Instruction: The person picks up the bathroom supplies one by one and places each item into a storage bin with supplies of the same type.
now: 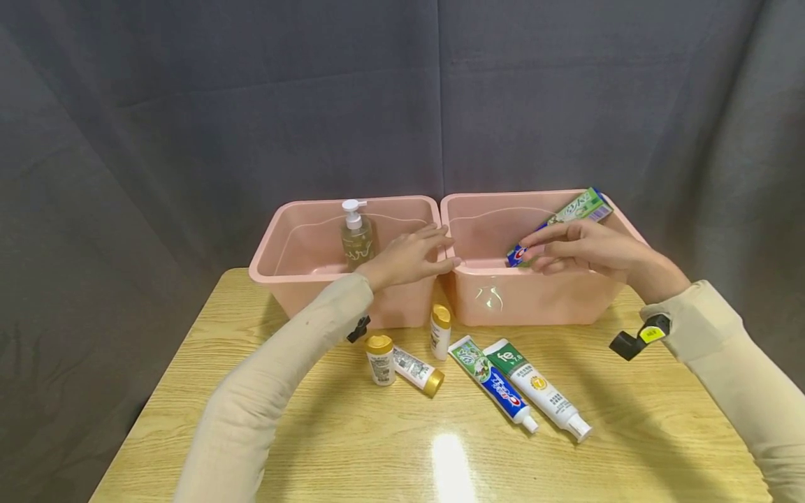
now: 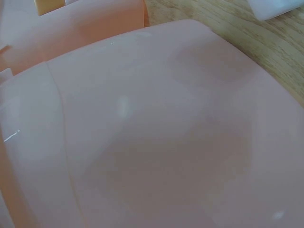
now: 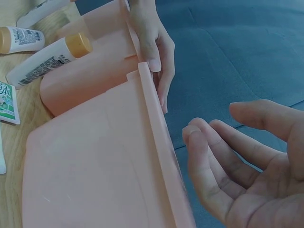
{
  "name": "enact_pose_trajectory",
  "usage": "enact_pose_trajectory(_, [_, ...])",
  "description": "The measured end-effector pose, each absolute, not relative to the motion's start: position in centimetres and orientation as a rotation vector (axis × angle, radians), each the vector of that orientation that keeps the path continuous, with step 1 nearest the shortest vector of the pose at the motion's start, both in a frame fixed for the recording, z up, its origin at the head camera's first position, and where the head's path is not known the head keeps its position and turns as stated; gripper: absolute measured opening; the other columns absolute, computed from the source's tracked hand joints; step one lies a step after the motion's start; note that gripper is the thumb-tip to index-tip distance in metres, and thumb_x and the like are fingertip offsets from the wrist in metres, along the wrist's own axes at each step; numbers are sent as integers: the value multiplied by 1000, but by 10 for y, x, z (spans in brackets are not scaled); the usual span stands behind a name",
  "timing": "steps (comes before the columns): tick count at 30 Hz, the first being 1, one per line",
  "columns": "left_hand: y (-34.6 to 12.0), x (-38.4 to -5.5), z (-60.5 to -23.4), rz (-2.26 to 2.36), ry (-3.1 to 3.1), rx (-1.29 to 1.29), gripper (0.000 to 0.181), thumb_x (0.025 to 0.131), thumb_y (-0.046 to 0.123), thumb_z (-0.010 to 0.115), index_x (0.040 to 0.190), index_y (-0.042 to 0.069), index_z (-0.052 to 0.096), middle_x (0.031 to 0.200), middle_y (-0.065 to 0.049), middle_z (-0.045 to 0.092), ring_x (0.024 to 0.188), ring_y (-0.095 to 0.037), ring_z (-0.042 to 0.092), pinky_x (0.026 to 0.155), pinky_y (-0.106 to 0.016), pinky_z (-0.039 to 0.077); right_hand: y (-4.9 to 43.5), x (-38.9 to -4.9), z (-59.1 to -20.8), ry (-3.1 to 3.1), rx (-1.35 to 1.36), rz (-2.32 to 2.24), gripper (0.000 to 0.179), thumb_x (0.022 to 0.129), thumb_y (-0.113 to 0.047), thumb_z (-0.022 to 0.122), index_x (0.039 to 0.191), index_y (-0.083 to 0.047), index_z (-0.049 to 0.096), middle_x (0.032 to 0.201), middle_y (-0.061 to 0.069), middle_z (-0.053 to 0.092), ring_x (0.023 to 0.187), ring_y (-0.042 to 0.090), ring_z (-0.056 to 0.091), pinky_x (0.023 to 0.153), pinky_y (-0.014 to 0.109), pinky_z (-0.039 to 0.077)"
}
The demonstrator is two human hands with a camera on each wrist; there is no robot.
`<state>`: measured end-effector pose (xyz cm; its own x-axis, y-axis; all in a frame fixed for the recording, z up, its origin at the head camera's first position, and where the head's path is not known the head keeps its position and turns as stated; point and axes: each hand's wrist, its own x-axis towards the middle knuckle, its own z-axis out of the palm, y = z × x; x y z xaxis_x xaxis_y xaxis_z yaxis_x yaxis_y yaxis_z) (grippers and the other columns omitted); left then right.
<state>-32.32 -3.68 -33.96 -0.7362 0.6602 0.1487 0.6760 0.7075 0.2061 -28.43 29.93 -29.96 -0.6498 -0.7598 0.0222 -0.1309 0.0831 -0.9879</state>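
Left hand (image 1: pixel 411 257) spreads loosely by meeting corners of glossy pink tubs (image 1: pixel 404 305); right hand (image 1: pixel 588 248), relaxed, empty, hovers above right tub's (image 1: pixel 537 300) front rim, beside a slim, rectangular carton (image 1: pixel 581 208).

- Bare wood lets a reach pass along the near side of the worktop (image 1: pixel 352 454).
- Gold-capped containers (image 1: pixel 381 367) and toothpaste tubes (image 1: pixel 541 388) obstruct the middle.
- Left bin (image 1: pixel 396 307): room left of the pump bottle (image 1: pixel 358 246).
- Right bin (image 1: pixel 541 304): far-left room; slanted carton (image 1: pixel 581 208) blocks the right.
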Motion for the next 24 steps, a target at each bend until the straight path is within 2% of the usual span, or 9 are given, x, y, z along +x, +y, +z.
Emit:
enact_pose_trajectory(5, [-36,-324,-339,-374,-2833,-1112,62,100,55,45,147,14,49,159,-8,30,148,-27,23,119,-48,19,299,-282,-304,1900,-886,-1563,32,102,4,47,132,4,57,122,19,65,111,27,64,93,37,54])
enact_pose_trajectory(10, [-36,-323,-339,-380,-2834,-1117,62,100,56,45,147,14,49,160,-7,30,148,-27,22,119,-48,19,299,-280,-307,1919,-897,-1535,32,102,4,46,132,3,58,123,23,64,112,29,64,93,39,53])
enact_pose_trajectory(17, [-38,-322,-340,-420,-2854,-1104,63,100,57,45,147,15,49,161,-6,27,149,-26,19,119,-50,17,297,-276,-309,1943,-885,-1510,32,102,0,49,133,3,58,123,19,65,108,23,66,91,38,55])
enact_pose_trajectory(24, [-38,-324,-342,-422,-2846,-1114,63,100,56,44,147,14,48,161,-7,27,148,-28,20,119,-51,18,297,-271,-311,1988,-882,-1473,35,103,-2,49,136,9,52,125,18,65,112,27,64,91,37,55])
